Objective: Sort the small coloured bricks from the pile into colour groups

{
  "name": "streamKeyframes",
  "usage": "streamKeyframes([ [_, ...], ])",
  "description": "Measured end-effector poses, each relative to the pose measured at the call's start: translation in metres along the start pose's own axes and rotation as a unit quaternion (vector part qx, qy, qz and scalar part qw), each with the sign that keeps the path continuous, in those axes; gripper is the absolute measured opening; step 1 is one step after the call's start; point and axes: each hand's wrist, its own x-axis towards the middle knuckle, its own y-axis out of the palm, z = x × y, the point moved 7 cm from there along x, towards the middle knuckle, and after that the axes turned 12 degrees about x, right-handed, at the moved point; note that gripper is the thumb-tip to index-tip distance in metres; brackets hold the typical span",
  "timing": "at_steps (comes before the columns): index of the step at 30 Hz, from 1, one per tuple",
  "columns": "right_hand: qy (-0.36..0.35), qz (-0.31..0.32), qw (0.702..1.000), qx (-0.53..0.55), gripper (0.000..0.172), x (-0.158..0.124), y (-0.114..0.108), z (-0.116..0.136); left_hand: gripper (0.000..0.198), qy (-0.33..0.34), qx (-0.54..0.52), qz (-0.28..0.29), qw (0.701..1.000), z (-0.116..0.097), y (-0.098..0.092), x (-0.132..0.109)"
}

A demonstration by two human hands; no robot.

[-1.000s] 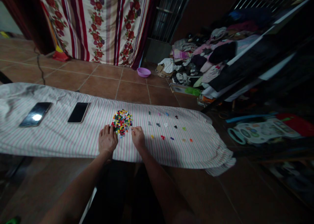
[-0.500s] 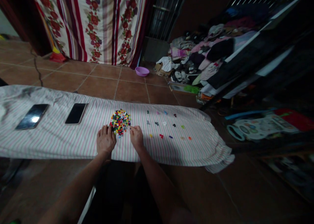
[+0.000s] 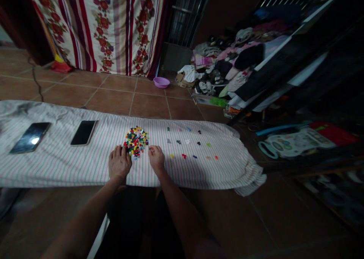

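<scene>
A mixed pile of tiny coloured pieces [image 3: 136, 139] lies on the striped cloth [image 3: 93, 164] in front of me. My left hand [image 3: 120, 163] rests palm down at the pile's lower left edge, fingers stretched out and fingertips touching it. Just right of the pile, my right hand [image 3: 156, 158] is closed, thumb and fingers pinched together; whatever is between them is too small to name. Farther right, little colour-sorted groups sit in loose rows, among them red pieces [image 3: 184, 156], white pieces [image 3: 187, 141], yellow pieces [image 3: 171, 156] and orange pieces [image 3: 216, 157].
Two phones, a dark phone [image 3: 30, 138] and a light-edged phone [image 3: 83, 133], lie on the cloth at left. Beyond it, a purple basin [image 3: 161, 82] stands on the tiled floor before a floral curtain [image 3: 113, 31]. Clothes [image 3: 224, 62] are heaped at the back right.
The whole view has shifted slightly, so things appear a little farther left. My right hand's fingers have turned a little beside the pile; my left hand stays at its edge.
</scene>
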Motion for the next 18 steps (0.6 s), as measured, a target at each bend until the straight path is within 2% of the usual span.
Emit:
streamKeyframes([
  [11,0.033,-0.014,0.997,0.070,0.018,-0.001,-0.002,-0.009,0.044,-0.001,-0.020,0.007,1.000,0.001,0.002,0.000],
  [18,0.060,-0.020,0.987,0.148,0.018,0.001,-0.002,-0.023,0.044,-0.002,-0.014,0.006,1.000,0.000,0.000,0.000],
])
